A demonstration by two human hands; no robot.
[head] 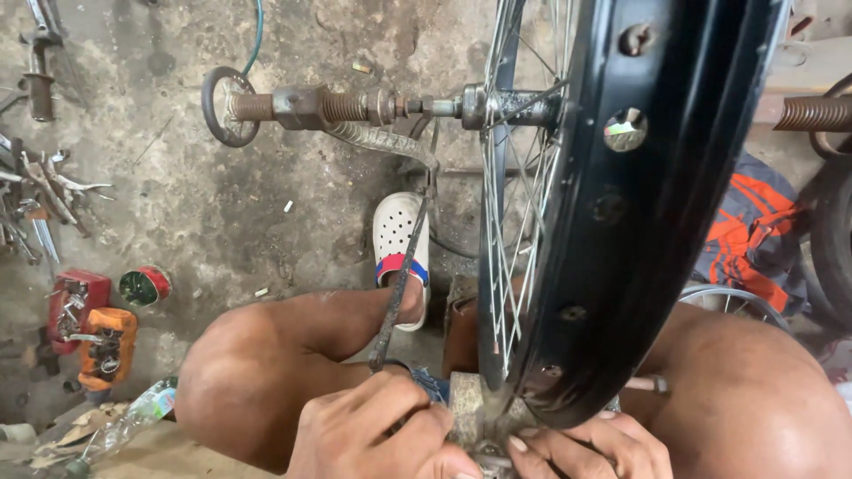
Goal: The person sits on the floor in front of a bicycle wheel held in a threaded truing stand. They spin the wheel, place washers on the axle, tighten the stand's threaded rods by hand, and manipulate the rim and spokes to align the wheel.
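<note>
A black bicycle wheel rim [639, 204] with silver spokes stands upright in a rusty truing stand, its hub [506, 106] on a threaded axle. My left hand [373, 435] is closed near the base of the stand, beside a thin dark metal arm [399, 284] that rises toward the axle. My right hand [590, 448] grips the bottom of the rim, fingers curled at the spokes where they meet the rim. What the left hand grips is hidden.
My bare knees frame the wheel, one foot in a white clog [399, 244]. Pliers and other tools [44, 195] lie on the concrete floor at left, with red and orange containers [93, 333], a small tin [145, 286] and a plastic bottle [133, 417]. Orange cloth [745, 231] lies right.
</note>
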